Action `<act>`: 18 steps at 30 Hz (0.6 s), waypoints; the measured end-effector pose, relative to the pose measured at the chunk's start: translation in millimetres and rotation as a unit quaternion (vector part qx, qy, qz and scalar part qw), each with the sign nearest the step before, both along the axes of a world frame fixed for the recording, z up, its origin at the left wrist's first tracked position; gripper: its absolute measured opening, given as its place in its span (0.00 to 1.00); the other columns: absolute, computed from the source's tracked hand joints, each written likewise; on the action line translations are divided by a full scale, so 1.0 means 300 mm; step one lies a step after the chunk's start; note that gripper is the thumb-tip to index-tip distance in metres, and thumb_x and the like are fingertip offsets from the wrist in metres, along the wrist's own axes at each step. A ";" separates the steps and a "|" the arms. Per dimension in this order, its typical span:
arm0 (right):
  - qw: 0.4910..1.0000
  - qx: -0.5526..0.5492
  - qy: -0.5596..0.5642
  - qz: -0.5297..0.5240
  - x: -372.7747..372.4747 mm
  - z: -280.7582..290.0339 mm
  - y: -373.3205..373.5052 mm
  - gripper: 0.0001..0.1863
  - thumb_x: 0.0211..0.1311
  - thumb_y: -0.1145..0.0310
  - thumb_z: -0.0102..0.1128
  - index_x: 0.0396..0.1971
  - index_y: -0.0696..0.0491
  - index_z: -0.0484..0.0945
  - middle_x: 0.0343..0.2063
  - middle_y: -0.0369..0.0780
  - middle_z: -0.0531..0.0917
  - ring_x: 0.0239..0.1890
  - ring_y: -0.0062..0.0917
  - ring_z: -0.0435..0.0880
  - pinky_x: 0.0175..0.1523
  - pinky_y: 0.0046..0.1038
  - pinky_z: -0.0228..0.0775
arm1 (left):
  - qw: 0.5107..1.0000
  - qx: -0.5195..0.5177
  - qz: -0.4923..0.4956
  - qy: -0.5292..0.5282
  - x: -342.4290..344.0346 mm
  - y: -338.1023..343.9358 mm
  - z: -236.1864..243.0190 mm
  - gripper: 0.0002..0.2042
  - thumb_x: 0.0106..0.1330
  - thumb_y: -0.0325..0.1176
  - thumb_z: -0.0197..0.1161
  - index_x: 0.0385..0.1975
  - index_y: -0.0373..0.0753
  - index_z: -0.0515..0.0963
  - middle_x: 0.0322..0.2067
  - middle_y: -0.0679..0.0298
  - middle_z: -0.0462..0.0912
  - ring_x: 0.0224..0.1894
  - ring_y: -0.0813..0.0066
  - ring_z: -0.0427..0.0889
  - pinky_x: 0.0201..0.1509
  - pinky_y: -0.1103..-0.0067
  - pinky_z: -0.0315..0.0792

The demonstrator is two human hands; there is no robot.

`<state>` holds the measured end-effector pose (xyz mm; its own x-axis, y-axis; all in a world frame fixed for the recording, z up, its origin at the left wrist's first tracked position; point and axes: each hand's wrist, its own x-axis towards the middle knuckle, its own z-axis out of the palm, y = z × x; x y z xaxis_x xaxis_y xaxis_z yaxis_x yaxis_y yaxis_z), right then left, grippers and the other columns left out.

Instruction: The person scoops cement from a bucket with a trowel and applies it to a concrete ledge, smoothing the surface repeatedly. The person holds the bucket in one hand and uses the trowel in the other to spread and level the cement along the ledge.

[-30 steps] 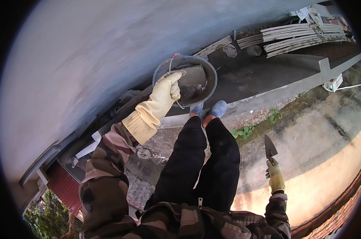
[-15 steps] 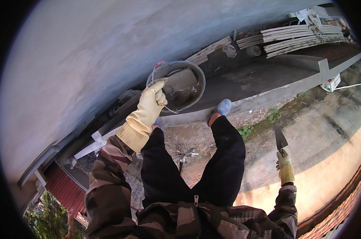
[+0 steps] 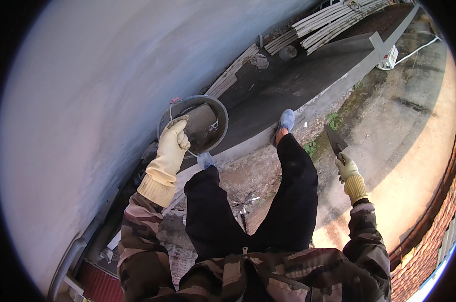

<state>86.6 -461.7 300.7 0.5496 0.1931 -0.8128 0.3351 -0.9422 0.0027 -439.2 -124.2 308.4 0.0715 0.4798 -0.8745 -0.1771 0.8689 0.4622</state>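
Observation:
My left hand [image 3: 173, 138], in a cream glove with a ribbed cuff, is closed around the wire handle of a dark round bucket [image 3: 221, 111]. Inside the bucket lies a flat greyish block or board [image 3: 200, 119], with dark wet-looking matter beside it. Off to the right, my right hand [image 3: 347, 169], gloved the same way, grips a pointed trowel [image 3: 335, 140] by its handle. The blade points up and to the left, over the concrete, touching nothing that I can see.
My blue shoes [image 3: 287, 120] stand along a low cement ledge [image 3: 328, 93]. A pale wall [image 3: 97, 100] rises on the left. Long pale strips [image 3: 333, 22] are stacked at the far end. A white box with a cord [image 3: 388, 59] sits beyond the ledge, and small green plants [image 3: 333, 120] grow beside it.
The bucket and my left hand have shifted left and slightly down in view. The trowel has moved up and left, its blade tilting further left. The whole scene has turned with my head.

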 end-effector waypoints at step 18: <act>0.938 0.014 0.025 -0.347 -1.017 -0.022 -0.671 0.16 0.74 0.59 0.63 0.55 0.51 0.81 0.40 0.47 0.90 0.38 0.39 0.92 0.43 0.41 0.85 | 0.977 0.024 -0.212 0.019 -0.068 -0.048 0.067 0.06 0.80 0.31 0.63 0.50 0.42 0.83 0.17 0.77 0.64 0.17 0.83 0.61 0.25 0.78 0.60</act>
<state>-218.6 -663.1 294.1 0.5130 -0.1744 -0.8405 -0.3591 -0.9330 -0.0256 -459.5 -138.7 328.4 0.2412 0.4548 -0.8573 0.2124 0.8373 0.5039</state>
